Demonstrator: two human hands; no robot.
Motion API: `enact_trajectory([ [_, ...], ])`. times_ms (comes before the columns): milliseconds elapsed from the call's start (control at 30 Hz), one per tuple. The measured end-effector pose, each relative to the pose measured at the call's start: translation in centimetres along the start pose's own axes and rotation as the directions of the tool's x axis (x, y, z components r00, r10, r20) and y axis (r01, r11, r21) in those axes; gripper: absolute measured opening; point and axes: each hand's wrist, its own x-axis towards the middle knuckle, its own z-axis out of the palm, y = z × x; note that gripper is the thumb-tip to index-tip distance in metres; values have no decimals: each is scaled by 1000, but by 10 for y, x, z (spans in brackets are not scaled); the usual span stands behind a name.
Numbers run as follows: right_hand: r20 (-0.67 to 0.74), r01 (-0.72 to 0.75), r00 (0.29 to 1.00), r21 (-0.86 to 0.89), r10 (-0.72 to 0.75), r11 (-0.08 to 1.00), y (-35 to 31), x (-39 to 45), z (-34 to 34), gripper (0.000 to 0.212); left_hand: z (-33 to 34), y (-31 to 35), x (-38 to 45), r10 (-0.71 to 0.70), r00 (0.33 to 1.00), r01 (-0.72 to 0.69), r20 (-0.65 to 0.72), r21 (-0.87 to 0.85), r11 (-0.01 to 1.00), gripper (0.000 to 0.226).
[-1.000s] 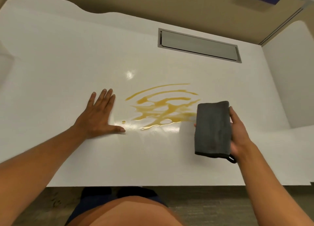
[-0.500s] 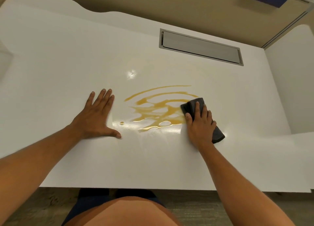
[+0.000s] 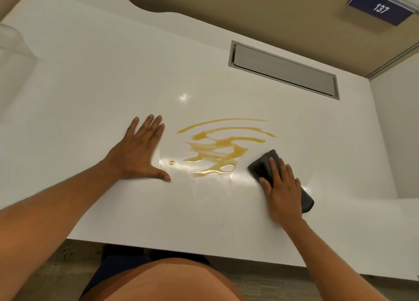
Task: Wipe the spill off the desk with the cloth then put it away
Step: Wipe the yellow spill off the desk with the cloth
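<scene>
An amber liquid spill [image 3: 217, 149] streaks the middle of the white desk [image 3: 90, 85]. My right hand [image 3: 281, 187] presses flat on a folded dark grey cloth [image 3: 260, 167] lying on the desk just right of the spill; the cloth's near end [image 3: 307, 202] shows past my wrist. The cloth's front edge sits a little apart from the spill's right side. My left hand [image 3: 138, 151] rests palm down with fingers spread on the desk, left of the spill, holding nothing.
A grey recessed cable flap [image 3: 283, 68] is set into the desk at the back right. A blue sign reading 137 [image 3: 381, 7] hangs on the beige partition behind. A white side panel [image 3: 396, 130] bounds the desk at right. A clear container [image 3: 13, 49] stands at far left.
My right hand brought the cloth down from the air onto the desk, touched the spill's right edge, then slid it back rightward. The spill's right part looks thinner. My left hand stayed put.
</scene>
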Motion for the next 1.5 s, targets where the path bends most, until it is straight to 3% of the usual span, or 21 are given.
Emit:
enact_trajectory([
  [167,-41,-193,980,74,196,978,-24,86,-7,67,1,0,0,0,1000,0,-8,11,1000,157],
  [233,-65,-151,986,57,155,987,-48,88,-4,66,1,0,0,-6,1000,6,-3,11,1000,157],
  [367,-33,82,996,-2,-82,997,-84,40,7,66,0,0,0,-7,1000,7,5,16,1000,156],
  [533,48,278,959,6,-278,960,-57,-51,16,62,-1,0,0,-10,1000,10,9,15,1000,157],
  [633,61,267,962,18,-267,964,-25,-39,8,64,-1,0,0,-7,1000,6,10,13,1000,157],
  [700,29,170,985,16,-171,985,-16,-5,2,66,0,-1,0,-8,1000,8,8,17,1000,158],
  [800,-16,36,999,44,-35,998,-24,54,-4,67,0,-1,0,-7,1000,7,7,22,1000,158],
  [900,-44,1,999,52,2,999,-46,82,-3,68,0,-1,0,-4,1000,4,0,30,1000,158],
  [1100,-39,161,986,14,-160,987,-59,3,10,64,1,-1,1,-5,1000,5,0,35,999,158],
  [1200,29,258,965,22,-259,966,-36,-62,16,61,1,-1,0,-4,1000,5,-5,38,999,158],
  [1300,83,319,944,1,-318,948,1,-56,8,62,2,0,0,0,1000,0,-9,43,999,157],
  [1500,-28,-13,999,74,15,997,0,64,-7,64,0,1,0,-5,1000,5,-3,38,999,157],
])
